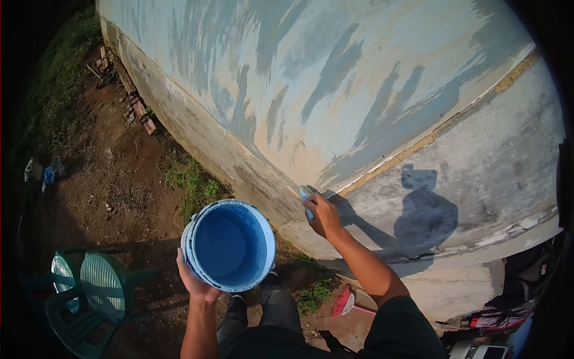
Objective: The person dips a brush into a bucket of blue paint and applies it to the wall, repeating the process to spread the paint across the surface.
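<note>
My left hand grips a paint bucket by its lower left side, fingers underneath partly hidden. The inside of the bucket is coated in blue, and blue paint shows at its bottom. My right hand is closed around a paintbrush, whose blue-smeared handle and head show beyond the fingers. The brush is at the lower edge of the wall's upper part, near the corner; whether its bristles touch is hard to tell. Uneven blue-grey strokes cover the pale wall.
Green plastic chairs stand at lower left. A pink broom lies by the wall base at right. Weeds and bricks line the wall's left foot. Clothes are at lower right. A bare grey lower wall carries my shadow.
</note>
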Demonstrator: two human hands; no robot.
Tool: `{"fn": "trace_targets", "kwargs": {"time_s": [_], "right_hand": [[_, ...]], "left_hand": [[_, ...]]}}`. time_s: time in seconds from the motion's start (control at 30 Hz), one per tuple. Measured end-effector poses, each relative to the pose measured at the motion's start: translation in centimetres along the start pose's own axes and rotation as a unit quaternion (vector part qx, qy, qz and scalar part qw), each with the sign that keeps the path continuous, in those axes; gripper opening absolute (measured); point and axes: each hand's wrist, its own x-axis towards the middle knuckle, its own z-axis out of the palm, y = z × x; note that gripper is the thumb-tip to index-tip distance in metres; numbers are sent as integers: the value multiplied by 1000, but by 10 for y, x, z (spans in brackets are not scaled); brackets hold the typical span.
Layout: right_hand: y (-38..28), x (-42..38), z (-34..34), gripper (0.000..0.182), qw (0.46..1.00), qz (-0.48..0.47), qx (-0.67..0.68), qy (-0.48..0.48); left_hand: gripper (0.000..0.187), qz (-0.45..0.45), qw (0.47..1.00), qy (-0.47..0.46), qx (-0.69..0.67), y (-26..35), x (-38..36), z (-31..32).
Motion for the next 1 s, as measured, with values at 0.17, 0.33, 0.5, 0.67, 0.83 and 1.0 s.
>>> {"fn": "trace_targets", "kwargs": {"time_s": [0.17,0.33,0.5,0.67,0.83,1.0], "right_hand": [[37,17,14,38,999,-7,22,-40],[-21,57,-111,46,983,-114,-67,123],[-86,63,-212,39,955,-244,-84,145],[-131,50,-274,27,925,-332,-36,184],[-153,29,-300,24,905,-376,21,195],[-163,7,-304,26,899,-414,33,136]], "left_hand": [[74,-9,1000,28,3,-3,9,-6],[64,-19,1000,8,-19,-11,6,16],[62,-17,998,-47,-37,-18,12,31],[68,-38,996,-71,-32,-18,18,62],[73,-44,994,-102,-19,-18,34,68],[73,-76,989,-121,-37,-17,43,81]]}}
